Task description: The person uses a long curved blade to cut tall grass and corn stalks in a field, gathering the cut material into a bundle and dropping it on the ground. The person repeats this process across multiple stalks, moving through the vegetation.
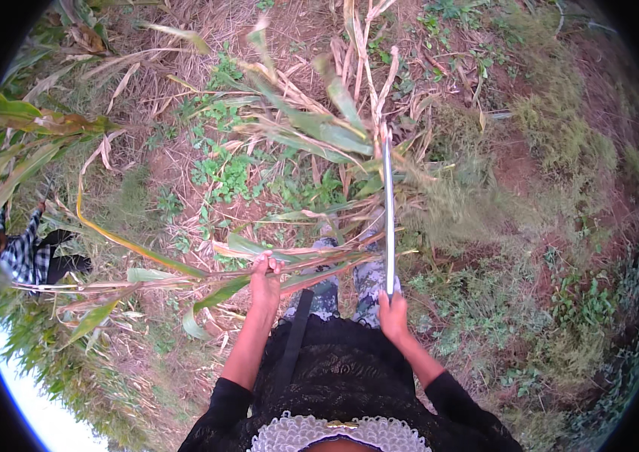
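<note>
My left hand [266, 277] is closed around several cut-looking maize stalks [319, 261], which lie crosswise in front of my legs, with long leaves trailing to the left. My right hand [393, 316] grips the dark handle end of a long slim tool [389, 220] with a bright, shiny shaft. The tool points straight away from me. Its far end meets dry maize leaves and stalks [377, 107], so the shape of its head cannot be made out. Green-and-dry maize leaves [319, 127], partly blurred, spread left of that end.
Another person [28, 248] in a checked shirt is at the far left among standing maize plants [31, 121]. Dry straw and low green weeds [223, 175] cover the ground. Bushy weeds [557, 141] grow on the right. My camouflage trouser legs [370, 277] are beneath the stalks.
</note>
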Demonstrator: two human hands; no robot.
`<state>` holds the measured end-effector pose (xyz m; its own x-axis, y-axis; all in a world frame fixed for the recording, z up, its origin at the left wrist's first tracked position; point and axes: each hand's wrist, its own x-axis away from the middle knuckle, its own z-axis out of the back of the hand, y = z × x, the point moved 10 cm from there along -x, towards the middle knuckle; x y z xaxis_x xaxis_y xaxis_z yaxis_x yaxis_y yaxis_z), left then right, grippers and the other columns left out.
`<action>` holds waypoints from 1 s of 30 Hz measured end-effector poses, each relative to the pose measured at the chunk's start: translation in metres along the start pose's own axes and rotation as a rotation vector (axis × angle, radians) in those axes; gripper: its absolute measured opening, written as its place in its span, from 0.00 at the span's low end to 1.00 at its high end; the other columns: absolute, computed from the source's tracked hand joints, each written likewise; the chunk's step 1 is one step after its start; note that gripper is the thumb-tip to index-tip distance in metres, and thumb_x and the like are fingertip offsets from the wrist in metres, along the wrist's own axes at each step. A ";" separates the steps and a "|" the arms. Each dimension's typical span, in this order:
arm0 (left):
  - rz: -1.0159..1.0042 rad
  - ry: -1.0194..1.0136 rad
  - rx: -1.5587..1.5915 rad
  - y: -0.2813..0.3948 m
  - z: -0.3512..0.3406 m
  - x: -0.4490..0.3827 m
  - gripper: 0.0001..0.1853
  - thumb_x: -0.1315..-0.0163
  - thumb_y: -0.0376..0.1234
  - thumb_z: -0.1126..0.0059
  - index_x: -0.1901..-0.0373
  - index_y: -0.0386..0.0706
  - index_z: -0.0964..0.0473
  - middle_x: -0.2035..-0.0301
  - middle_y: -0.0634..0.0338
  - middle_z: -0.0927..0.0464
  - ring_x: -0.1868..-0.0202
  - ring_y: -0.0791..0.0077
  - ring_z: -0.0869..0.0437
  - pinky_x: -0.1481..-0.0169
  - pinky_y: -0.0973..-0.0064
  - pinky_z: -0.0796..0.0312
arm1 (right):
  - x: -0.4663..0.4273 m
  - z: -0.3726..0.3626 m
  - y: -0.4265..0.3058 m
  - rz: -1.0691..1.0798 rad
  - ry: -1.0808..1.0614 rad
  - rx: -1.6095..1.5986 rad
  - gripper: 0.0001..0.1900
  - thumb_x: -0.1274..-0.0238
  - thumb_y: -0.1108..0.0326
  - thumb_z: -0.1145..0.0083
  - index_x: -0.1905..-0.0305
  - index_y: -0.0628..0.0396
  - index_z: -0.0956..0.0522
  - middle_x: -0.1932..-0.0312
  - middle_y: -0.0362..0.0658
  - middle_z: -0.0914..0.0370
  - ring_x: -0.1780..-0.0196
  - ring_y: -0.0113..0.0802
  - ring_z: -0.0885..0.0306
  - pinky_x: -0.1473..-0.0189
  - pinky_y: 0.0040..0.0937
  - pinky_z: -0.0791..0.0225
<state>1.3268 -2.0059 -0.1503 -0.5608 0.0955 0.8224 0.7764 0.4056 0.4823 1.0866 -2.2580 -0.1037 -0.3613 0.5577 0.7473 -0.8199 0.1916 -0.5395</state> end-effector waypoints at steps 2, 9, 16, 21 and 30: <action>-0.007 -0.066 -0.031 0.001 -0.012 0.012 0.08 0.33 0.33 0.56 0.60 0.38 0.31 0.79 0.64 0.35 0.76 0.75 0.33 0.49 0.70 0.33 | 0.054 0.017 0.017 -0.032 -0.025 0.154 0.14 0.36 0.62 0.50 0.67 0.65 0.31 0.87 0.52 0.32 0.84 0.42 0.30 0.80 0.41 0.39; -0.014 -0.124 -0.142 0.003 -0.030 0.021 0.07 0.33 0.33 0.54 0.60 0.38 0.31 0.80 0.64 0.35 0.76 0.76 0.34 0.50 0.72 0.33 | 0.086 0.095 -0.004 -0.008 -0.025 0.370 0.17 0.37 0.57 0.49 0.69 0.64 0.31 0.86 0.51 0.29 0.81 0.43 0.26 0.78 0.39 0.36; 0.040 -0.114 0.010 -0.002 -0.024 -0.009 0.06 0.33 0.29 0.57 0.60 0.37 0.31 0.78 0.62 0.34 0.76 0.74 0.34 0.49 0.69 0.32 | -0.125 0.051 -0.003 -0.065 0.128 -0.123 0.19 0.38 0.58 0.47 0.81 0.56 0.33 0.91 0.36 0.36 0.88 0.24 0.37 0.88 0.28 0.45; 0.049 -0.062 -0.028 0.002 -0.003 0.000 0.06 0.33 0.30 0.57 0.60 0.37 0.32 0.78 0.62 0.34 0.75 0.74 0.33 0.48 0.68 0.32 | -0.219 -0.018 -0.041 -0.221 0.183 -0.386 0.17 0.38 0.59 0.49 0.76 0.59 0.35 0.89 0.42 0.34 0.90 0.31 0.36 0.89 0.32 0.41; 0.027 -0.025 0.050 -0.007 0.033 0.026 0.07 0.32 0.31 0.58 0.60 0.37 0.32 0.79 0.62 0.34 0.75 0.74 0.34 0.49 0.70 0.33 | -0.161 -0.098 0.018 -0.230 -0.110 -0.442 0.18 0.35 0.56 0.52 0.76 0.57 0.36 0.89 0.42 0.34 0.90 0.29 0.37 0.90 0.31 0.41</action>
<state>1.2970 -1.9757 -0.1420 -0.5472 0.1298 0.8269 0.7765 0.4474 0.4437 1.1731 -2.2656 -0.2717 -0.2581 0.3770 0.8895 -0.6260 0.6360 -0.4512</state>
